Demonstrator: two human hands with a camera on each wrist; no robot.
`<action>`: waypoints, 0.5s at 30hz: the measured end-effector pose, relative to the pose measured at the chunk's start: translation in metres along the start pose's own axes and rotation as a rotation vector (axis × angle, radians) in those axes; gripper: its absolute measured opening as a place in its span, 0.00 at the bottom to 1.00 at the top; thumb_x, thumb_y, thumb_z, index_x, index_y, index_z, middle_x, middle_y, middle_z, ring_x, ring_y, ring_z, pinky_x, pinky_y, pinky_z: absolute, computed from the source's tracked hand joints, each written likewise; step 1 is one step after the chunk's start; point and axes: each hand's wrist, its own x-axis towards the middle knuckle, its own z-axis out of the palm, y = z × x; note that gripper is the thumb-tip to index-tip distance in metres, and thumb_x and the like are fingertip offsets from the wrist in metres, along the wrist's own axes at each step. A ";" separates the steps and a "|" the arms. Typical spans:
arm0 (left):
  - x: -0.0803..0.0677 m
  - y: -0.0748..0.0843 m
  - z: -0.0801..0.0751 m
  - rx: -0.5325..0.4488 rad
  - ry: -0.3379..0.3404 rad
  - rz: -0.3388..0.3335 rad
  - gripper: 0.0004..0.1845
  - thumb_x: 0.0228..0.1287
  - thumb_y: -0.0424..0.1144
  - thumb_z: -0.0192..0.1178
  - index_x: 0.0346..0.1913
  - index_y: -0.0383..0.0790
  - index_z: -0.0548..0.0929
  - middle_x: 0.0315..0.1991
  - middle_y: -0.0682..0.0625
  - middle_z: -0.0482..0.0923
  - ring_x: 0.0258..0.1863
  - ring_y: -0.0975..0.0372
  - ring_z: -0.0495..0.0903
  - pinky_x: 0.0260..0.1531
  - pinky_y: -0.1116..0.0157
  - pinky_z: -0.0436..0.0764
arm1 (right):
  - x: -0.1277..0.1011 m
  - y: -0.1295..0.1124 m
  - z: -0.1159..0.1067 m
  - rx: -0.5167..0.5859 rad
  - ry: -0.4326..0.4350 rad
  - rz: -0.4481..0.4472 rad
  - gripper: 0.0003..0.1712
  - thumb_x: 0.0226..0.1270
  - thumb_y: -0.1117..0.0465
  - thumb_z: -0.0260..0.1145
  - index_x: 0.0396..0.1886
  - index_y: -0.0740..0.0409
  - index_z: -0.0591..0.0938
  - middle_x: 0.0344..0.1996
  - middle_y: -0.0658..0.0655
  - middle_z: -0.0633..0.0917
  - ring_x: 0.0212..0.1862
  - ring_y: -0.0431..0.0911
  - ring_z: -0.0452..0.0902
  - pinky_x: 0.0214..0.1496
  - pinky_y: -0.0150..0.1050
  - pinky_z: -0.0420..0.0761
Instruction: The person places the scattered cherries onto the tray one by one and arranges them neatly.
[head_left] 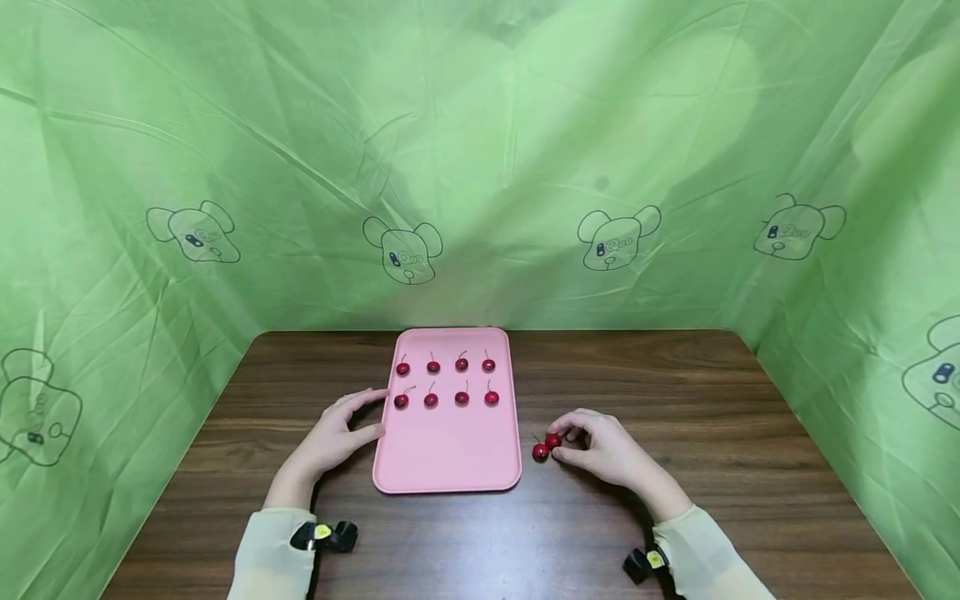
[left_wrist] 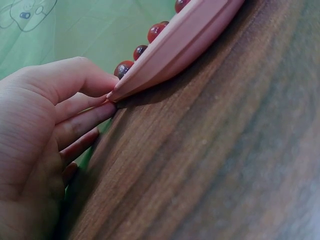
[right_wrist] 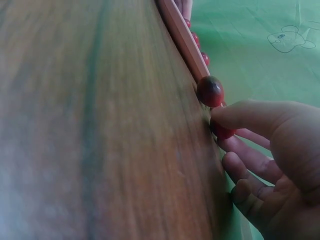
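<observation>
The right hand (head_left: 603, 450) pinches one cherry (head_left: 553, 440) on the counter (head_left: 712, 433), just right of the pink tray (head_left: 448, 458); a second cherry (head_left: 540, 452) touches it. The left hand (head_left: 337, 433), fingers nearly straight, touches the tray's left edge. Eight cherries (head_left: 431, 400) lie in the tray's far half

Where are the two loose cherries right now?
In the head view the two loose cherries lie on the table just right of the pink tray, with the right hand pinching the nearer one.
</observation>
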 end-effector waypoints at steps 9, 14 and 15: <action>-0.001 0.000 0.000 -0.001 0.005 0.011 0.32 0.72 0.45 0.74 0.76 0.46 0.80 0.79 0.33 0.69 0.81 0.36 0.62 0.76 0.29 0.59 | 0.000 -0.001 -0.002 -0.009 -0.001 0.004 0.16 0.62 0.65 0.83 0.48 0.46 0.90 0.40 0.43 0.88 0.42 0.43 0.84 0.44 0.37 0.83; 0.000 -0.001 0.001 0.001 0.006 0.013 0.32 0.72 0.44 0.74 0.76 0.46 0.80 0.79 0.33 0.69 0.81 0.36 0.62 0.76 0.29 0.59 | 0.000 -0.003 -0.004 -0.002 0.013 -0.002 0.17 0.62 0.66 0.83 0.48 0.47 0.90 0.41 0.44 0.89 0.42 0.45 0.85 0.44 0.39 0.84; 0.000 -0.001 0.001 -0.001 0.007 0.012 0.32 0.72 0.44 0.74 0.76 0.46 0.80 0.79 0.33 0.69 0.81 0.36 0.62 0.76 0.29 0.59 | 0.000 -0.003 -0.005 -0.002 0.016 -0.003 0.17 0.62 0.66 0.83 0.48 0.47 0.90 0.41 0.44 0.89 0.42 0.45 0.85 0.44 0.39 0.84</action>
